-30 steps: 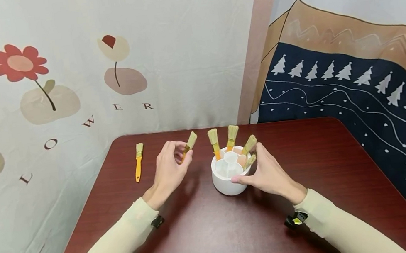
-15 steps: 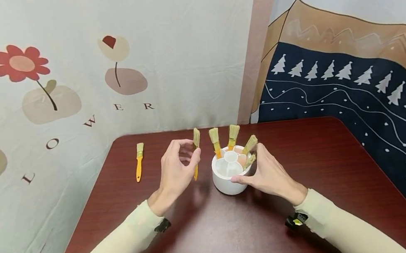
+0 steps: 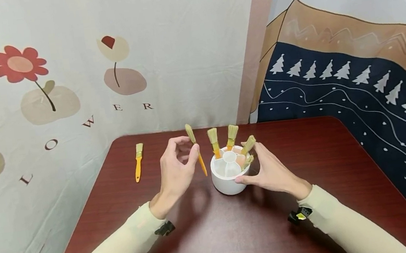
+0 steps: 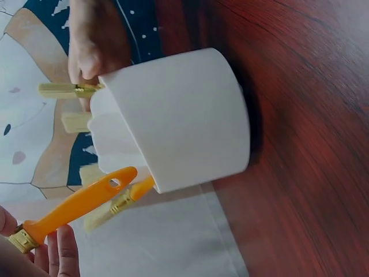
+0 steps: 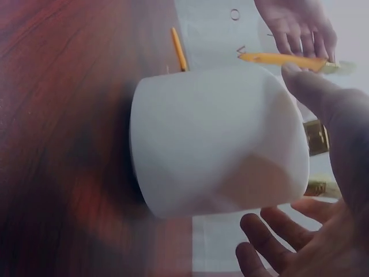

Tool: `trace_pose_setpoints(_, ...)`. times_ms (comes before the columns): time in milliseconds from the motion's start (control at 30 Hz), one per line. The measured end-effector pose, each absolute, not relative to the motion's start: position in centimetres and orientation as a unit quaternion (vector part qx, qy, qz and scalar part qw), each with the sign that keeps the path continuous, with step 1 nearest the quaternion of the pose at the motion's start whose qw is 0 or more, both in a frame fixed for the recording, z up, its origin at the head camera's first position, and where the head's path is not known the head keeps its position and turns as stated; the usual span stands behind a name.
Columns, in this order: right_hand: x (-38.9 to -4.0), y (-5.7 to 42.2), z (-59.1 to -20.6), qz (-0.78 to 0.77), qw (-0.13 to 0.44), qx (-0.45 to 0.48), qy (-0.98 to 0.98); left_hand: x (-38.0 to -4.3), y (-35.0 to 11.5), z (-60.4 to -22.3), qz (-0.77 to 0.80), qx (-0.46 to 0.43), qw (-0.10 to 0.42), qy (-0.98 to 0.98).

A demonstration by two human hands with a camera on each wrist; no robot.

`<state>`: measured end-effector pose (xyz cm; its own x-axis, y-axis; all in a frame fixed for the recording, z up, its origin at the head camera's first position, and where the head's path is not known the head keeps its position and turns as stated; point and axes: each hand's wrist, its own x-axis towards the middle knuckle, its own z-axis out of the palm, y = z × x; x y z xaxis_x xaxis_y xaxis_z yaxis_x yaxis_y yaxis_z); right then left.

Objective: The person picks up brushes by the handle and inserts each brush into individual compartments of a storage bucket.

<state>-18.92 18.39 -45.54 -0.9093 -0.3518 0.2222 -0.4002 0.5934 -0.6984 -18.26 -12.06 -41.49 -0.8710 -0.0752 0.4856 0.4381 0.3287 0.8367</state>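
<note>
We see four brushes already standing bristles-up in the white divided holder (image 3: 228, 180), which sits near the middle of the dark red table (image 3: 208, 234): two upright at the holder's 12 o'clock side (image 3: 214, 141) and two leaning out toward 2 o'clock (image 3: 248, 144). A fifth, the orange-handled brush (image 3: 195, 148), is pinched between thumb and fingertips of our left hand (image 3: 176, 173), held above the table at about 9 o'clock from the holder, bristles up and handle tip slanting down toward the holder's rim; from the left wrist view the handle end (image 4: 86, 202) hangs just beside the rim and not yet inside any compartment. Our right hand (image 3: 269, 169) is cupped round the holder's 3 o'clock side, thumb on the near wall and fingers curved round the far wall, steadying it; the right wrist view shows the holder's wall (image 5: 219, 138) close up, with the fingers loosely spread about it. A sixth brush, the loose brush (image 3: 138, 162), lies flat on the table well apart, out at 9 to 10 o'clock. We judge the loading well past halfway: four are in, one is about to go in, and one is left to fetch. The compartments on the near side look empty.
</note>
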Motion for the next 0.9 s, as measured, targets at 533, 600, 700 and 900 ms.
trace_pose_setpoints(533,-19.9,19.0,-45.4,0.430,-0.013,0.230,-0.873,-17.4,-10.4,-41.3,-0.617,-0.103,0.178,-0.760)
trace_pose_setpoints(600,-19.9,19.0,-45.5,0.428,-0.011,0.232,-0.873,-17.3,-10.3,-41.5,-0.616,-0.102,0.171,-0.762)
trace_pose_setpoints(700,-19.9,19.0,-45.6,0.427,-0.013,0.231,-0.874,-17.4,-10.2,-41.7,-0.613,-0.100,0.164,-0.766)
trace_pose_setpoints(900,-19.8,19.0,-45.5,0.429,-0.015,0.227,-0.874,-17.3,-10.1,-42.1,-0.609,-0.101,0.151,-0.772)
